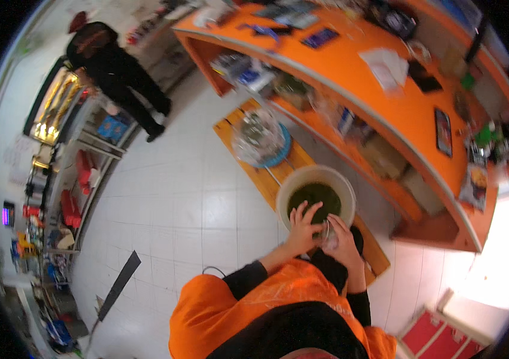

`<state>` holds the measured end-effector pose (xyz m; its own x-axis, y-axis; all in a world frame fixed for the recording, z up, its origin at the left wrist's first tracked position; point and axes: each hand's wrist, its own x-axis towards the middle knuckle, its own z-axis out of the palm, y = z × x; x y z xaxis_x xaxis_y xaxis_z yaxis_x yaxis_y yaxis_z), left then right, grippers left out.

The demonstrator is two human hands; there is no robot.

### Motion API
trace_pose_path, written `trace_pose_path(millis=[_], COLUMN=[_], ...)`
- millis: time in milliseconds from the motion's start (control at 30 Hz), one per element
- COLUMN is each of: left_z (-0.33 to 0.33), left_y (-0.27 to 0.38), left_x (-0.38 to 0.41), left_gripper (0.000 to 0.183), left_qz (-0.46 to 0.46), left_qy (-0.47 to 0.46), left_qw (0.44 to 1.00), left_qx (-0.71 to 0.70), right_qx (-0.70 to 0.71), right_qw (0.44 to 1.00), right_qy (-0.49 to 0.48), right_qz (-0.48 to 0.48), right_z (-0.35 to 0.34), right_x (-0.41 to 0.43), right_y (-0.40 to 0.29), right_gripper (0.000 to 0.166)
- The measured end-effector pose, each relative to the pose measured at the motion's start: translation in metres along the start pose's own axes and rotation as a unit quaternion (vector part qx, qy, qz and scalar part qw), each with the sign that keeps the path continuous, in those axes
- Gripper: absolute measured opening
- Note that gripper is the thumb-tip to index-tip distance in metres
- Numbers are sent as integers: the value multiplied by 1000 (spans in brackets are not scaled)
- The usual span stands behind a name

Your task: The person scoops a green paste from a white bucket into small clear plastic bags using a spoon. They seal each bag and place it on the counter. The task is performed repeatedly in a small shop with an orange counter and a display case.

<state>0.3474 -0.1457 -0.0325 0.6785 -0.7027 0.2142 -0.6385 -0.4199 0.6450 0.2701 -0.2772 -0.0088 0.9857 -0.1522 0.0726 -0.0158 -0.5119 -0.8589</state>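
Note:
In the head view, a pale plastic bucket [350, 197] stands on a wooden bench [377, 260], with dark green contents [312, 197] inside. Over its near rim, my right hand [346, 244] grips a small clear plastic cup [328, 240], blurred and partly hidden by the fingers. My left hand [302, 231] is beside the cup, fingers spread above the bucket's contents and thumb close to the cup's rim; whether the thumb touches it is unclear. Farther along the bench sits a blue basin [286, 143] holding a bulky load in clear plastic [256, 137].
To the right, an orange counter [348, 58] carries phones, papers and packets, with stuffed shelves beneath. A person in dark clothes [113, 67] stands at the far left by shelving [97, 143]. Red drawers [438, 332] are at lower right. A dark strip [120, 287] marks the tiled floor.

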Motion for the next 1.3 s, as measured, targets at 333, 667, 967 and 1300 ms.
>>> trace_pose_path(millis=[333, 667, 967, 1300], left_z=[90, 164, 140, 137], left_y=[-88, -126, -137, -108], left_x=[29, 29, 30, 27], left_gripper=[35, 41, 26, 23], left_qz=[-185, -74, -8, -88], left_qy=[-165, -452, -521, -380], left_qw=[969, 862, 783, 920], left_qx=[3, 216, 338, 22], right_qx=[58, -8, -7, -17], right_qw=[963, 964, 974, 983], right_qy=[162, 147, 120, 80], right_qz=[206, 223, 192, 165], right_z=[-50, -66, -59, -56], right_x=[-65, -83, -60, -52], right_y=[49, 52, 44, 37], right_gripper=[51, 47, 43, 45])
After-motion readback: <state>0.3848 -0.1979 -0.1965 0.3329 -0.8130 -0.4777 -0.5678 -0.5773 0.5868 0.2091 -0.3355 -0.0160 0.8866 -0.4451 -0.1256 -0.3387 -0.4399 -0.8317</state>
